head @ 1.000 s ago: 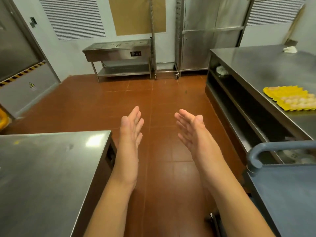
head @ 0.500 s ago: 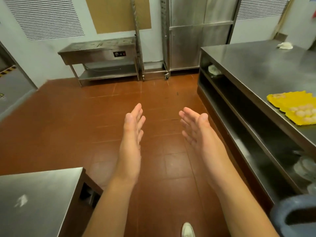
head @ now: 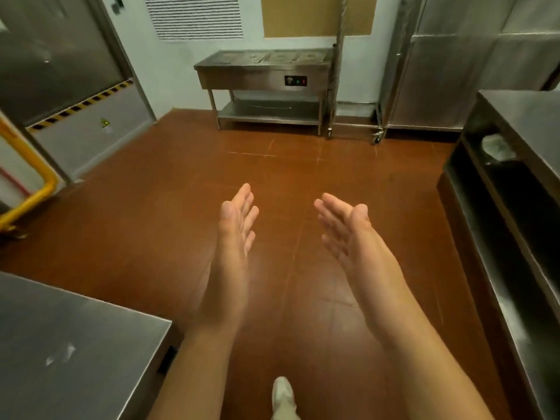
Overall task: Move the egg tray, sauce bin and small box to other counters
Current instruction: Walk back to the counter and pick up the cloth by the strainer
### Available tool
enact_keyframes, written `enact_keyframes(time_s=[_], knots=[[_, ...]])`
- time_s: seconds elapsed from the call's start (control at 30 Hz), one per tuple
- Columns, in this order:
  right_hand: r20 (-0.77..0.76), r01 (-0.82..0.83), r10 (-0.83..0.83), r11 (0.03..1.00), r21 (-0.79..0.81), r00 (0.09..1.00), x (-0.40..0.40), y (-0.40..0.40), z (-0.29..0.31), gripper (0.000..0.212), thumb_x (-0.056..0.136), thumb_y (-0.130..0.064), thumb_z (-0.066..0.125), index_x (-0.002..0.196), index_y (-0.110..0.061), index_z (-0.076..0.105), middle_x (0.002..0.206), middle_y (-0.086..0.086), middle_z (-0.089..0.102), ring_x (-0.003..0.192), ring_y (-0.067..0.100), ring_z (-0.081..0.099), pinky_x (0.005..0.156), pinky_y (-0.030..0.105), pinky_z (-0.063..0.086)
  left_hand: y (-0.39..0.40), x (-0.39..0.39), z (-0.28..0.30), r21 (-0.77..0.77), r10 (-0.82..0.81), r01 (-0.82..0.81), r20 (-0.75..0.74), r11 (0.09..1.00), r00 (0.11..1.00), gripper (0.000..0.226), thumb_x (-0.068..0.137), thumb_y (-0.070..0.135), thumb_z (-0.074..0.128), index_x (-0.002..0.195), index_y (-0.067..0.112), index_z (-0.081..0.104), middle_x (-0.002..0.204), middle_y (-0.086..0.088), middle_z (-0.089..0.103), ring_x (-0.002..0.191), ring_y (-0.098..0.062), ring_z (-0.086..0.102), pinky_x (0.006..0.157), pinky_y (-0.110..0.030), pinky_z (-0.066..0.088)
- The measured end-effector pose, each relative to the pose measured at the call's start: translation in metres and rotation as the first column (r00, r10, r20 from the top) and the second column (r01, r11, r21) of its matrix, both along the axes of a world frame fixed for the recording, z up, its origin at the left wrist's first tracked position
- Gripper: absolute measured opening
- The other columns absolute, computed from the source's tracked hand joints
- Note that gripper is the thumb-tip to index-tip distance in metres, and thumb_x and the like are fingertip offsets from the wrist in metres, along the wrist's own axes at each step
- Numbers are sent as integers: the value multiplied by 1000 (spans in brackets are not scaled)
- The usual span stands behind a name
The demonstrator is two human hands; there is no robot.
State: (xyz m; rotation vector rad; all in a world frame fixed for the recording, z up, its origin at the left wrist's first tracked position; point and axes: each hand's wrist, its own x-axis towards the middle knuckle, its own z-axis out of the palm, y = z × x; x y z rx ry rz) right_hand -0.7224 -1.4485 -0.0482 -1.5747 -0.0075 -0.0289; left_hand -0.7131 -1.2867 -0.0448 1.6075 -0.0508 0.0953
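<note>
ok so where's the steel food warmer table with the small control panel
In the head view, the steel food warmer table stands against the far wall, centre, left of the tall steel cabinet.

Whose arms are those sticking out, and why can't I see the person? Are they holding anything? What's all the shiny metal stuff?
The camera sits on the person's head and looks forward and down, so you see only their arms, like looking at your own. The left hand and the right hand are held out over the brown floor, fingers straight, palms facing each other. They hold nothing. A white shoe peeks in at the bottom. The shiny things are kitchen furniture: a steel counter at the lower left, a counter with shelves on the right, a steel table with buttons by the far wall, and a tall metal cabinet beside it.
</note>
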Motion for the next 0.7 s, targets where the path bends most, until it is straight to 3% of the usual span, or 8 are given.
enact_keyframes(time_s=[0.17,0.5,0.7], knots=[[32,-69,70,997,-40,997,93,34,7,70,84,-74,23,144,-43,45,140,-30,53,127,-14,47,106,15,36,31,80,-4,-14,60,-59,27,998,998,81,79,85,16,150,49,32,154,31,34,139,11,35,123,-40,22],[46,-202,204,978,-53,978,236,96,19,70,84,-75,23,144,-45,43,142,-31,50,130,-13,45,111,20,34,83,214,11,-19,152,-152,51,988,987,76,84,80,14,151,48,31,156,30,32,140,11,33,123,-38,20],[35,-324,326,944,-58,945,336,128,11,65,88,-72,23,144,-45,42,144,-30,49,132,-11,44,115,25,34,116,293,4,-19,287,-286,33,958,957,79,81,83,16,151,48,32,155,29,35,140,10,34,123,-40,21]])
